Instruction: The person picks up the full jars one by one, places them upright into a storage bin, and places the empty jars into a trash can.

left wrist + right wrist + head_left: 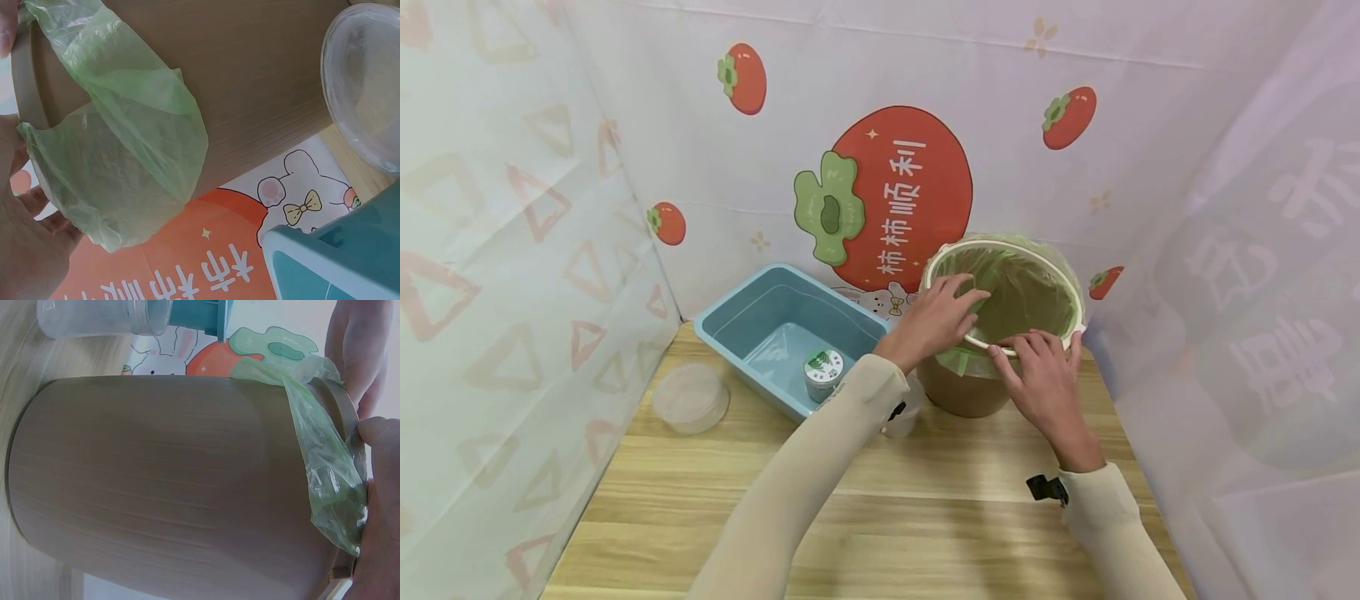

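Green bin liner [137, 125] inside brown wastebasket [962, 393], edge hanging outside. My left hand [942, 315] by the white ring [1078, 302], fingers apart; my right hand [1047, 385] on it, can't tell if gripping. Likely seating ring; next wants even pressure.

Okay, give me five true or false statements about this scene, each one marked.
A green bag lines the bin. True.
Only the right hand is at the bin's rim. False: the left hand is there too.
A printed-lid tub sits inside the blue basin. True.
In the head view, the basin is right of the bin. False: it is left of it.
A round translucent container stands on the table. True.
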`<act>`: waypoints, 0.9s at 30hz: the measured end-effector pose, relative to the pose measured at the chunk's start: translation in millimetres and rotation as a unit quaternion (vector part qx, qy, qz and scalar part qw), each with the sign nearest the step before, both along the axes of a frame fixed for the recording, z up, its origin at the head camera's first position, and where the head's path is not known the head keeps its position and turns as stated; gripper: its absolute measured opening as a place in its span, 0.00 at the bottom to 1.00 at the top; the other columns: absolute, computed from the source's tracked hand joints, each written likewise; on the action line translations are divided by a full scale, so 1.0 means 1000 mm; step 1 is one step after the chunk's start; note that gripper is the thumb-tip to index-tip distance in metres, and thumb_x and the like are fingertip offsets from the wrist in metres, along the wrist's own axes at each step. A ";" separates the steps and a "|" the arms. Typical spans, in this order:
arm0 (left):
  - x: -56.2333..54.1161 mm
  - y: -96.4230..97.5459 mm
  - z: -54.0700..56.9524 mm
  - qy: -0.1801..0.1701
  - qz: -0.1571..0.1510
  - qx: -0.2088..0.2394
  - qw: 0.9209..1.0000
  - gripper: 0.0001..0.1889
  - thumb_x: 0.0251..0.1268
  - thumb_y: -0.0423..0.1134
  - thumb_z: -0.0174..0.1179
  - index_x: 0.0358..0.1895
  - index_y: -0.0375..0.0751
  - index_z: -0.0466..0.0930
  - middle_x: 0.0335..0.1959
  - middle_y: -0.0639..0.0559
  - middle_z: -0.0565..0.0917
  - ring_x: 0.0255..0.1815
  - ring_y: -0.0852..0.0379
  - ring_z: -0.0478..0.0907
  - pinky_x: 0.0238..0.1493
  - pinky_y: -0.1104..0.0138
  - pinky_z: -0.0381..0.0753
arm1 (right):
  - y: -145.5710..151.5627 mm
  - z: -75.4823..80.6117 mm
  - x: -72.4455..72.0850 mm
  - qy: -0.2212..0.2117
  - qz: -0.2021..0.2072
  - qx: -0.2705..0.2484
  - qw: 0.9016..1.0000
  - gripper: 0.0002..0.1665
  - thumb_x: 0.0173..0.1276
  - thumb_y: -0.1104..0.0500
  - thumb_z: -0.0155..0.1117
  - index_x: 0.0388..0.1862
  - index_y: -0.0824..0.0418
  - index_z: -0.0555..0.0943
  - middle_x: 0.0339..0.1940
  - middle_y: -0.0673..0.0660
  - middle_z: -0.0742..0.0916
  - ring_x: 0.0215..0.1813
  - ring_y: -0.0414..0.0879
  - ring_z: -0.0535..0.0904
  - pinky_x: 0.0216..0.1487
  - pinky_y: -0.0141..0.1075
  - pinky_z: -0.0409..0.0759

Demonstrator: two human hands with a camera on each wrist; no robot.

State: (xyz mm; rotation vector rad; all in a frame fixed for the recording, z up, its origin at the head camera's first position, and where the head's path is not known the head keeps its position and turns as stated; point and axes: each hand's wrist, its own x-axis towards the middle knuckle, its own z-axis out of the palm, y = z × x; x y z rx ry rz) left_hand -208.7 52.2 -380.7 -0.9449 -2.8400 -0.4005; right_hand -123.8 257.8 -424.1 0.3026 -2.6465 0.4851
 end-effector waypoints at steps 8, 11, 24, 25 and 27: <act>0.004 -0.004 -0.003 0.014 -0.006 0.011 1.000 0.22 0.88 0.49 0.55 0.78 0.58 0.78 0.84 0.51 0.69 0.85 0.49 0.64 0.85 0.56 0.67 | 0.000 -0.001 -0.001 -0.006 -0.003 0.002 1.000 0.24 0.83 0.42 0.63 0.50 0.61 0.90 0.54 0.65 0.91 0.69 0.70 0.77 0.82 0.80 0.39; 0.004 -0.007 -0.005 0.029 -0.015 0.014 0.999 0.21 0.88 0.49 0.55 0.76 0.58 0.80 0.82 0.52 0.72 0.83 0.50 0.65 0.85 0.57 0.67 | 0.000 -0.002 -0.001 -0.005 -0.003 0.003 1.000 0.23 0.83 0.42 0.64 0.50 0.60 0.91 0.54 0.65 0.91 0.69 0.70 0.77 0.82 0.80 0.39; 0.013 -0.040 -0.008 0.056 -0.033 0.066 0.996 0.23 0.87 0.46 0.56 0.78 0.59 0.76 0.79 0.53 0.76 0.84 0.48 0.64 0.83 0.50 0.69 | -0.001 0.001 0.000 -0.003 -0.002 -0.001 1.000 0.22 0.82 0.43 0.64 0.49 0.60 0.91 0.53 0.64 0.91 0.68 0.69 0.78 0.82 0.80 0.39; 0.014 -0.045 -0.008 0.058 -0.034 0.070 0.995 0.23 0.87 0.46 0.56 0.79 0.59 0.76 0.79 0.53 0.75 0.84 0.47 0.65 0.84 0.50 0.68 | -0.001 0.001 0.000 -0.002 -0.002 -0.001 1.000 0.22 0.82 0.43 0.64 0.49 0.60 0.91 0.53 0.64 0.91 0.68 0.69 0.78 0.82 0.80 0.39; 0.016 -0.054 -0.008 0.060 -0.031 0.068 0.995 0.24 0.86 0.45 0.56 0.79 0.59 0.75 0.79 0.53 0.75 0.84 0.47 0.65 0.84 0.50 0.67 | -0.001 0.001 -0.001 -0.001 -0.002 -0.003 1.000 0.22 0.82 0.43 0.64 0.48 0.59 0.91 0.52 0.64 0.91 0.68 0.69 0.78 0.82 0.80 0.39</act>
